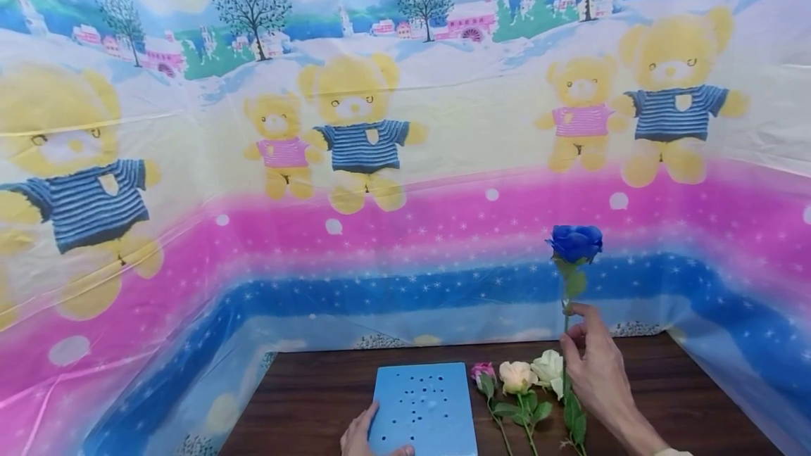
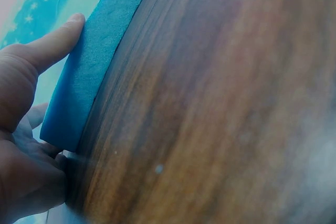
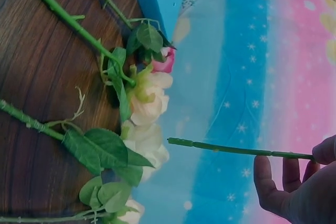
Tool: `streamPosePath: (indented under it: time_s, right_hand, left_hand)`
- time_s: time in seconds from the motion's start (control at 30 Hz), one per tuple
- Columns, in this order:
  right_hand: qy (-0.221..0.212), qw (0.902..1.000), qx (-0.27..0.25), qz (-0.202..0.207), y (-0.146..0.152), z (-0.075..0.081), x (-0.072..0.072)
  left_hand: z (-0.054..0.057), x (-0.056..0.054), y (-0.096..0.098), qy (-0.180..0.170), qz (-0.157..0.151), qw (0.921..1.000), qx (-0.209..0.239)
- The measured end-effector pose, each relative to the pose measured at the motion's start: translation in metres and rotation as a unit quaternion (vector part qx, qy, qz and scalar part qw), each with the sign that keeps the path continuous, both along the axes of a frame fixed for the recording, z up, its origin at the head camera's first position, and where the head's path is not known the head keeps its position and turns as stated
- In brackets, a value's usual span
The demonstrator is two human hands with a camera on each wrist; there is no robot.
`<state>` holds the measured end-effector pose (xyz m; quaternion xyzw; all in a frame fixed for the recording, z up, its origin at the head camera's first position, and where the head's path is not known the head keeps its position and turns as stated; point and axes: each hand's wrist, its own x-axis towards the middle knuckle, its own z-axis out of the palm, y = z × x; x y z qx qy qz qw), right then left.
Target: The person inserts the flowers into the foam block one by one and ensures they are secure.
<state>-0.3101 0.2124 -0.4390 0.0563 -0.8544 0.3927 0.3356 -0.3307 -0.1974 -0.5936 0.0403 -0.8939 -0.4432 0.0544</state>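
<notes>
My right hand (image 1: 598,368) pinches the green stem of a blue artificial rose (image 1: 575,243) and holds it upright above the table. In the right wrist view the cut lower end of that stem (image 3: 226,149) sticks out free, past my fingers. At the near left corner of a light blue foam block (image 1: 424,400) with several small holes in its top, my left hand (image 1: 361,435) grips the edges with thumb and fingers. The left wrist view shows the block's side (image 2: 100,66) against the tabletop, the hand (image 2: 31,98) around its end.
Right of the block, a pink rose (image 1: 483,371), a peach rose (image 1: 518,376) and a white rose (image 1: 548,370) lie on the dark wooden table (image 1: 304,400), stems toward me. Another pale bloom (image 3: 132,212) shows in the right wrist view. A bear-printed cloth (image 1: 456,139) hangs behind.
</notes>
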Motion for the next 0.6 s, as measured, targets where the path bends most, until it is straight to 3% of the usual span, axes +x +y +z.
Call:
streamPosePath:
  time_s: [0.6]
  right_hand:
    - [0.026, 0.9995, 0.006, 0.019, -0.026, 0.002, -0.011]
  left_hand:
    - [0.001, -0.001, -0.002, -0.006, -0.009, 0.9999, 0.0]
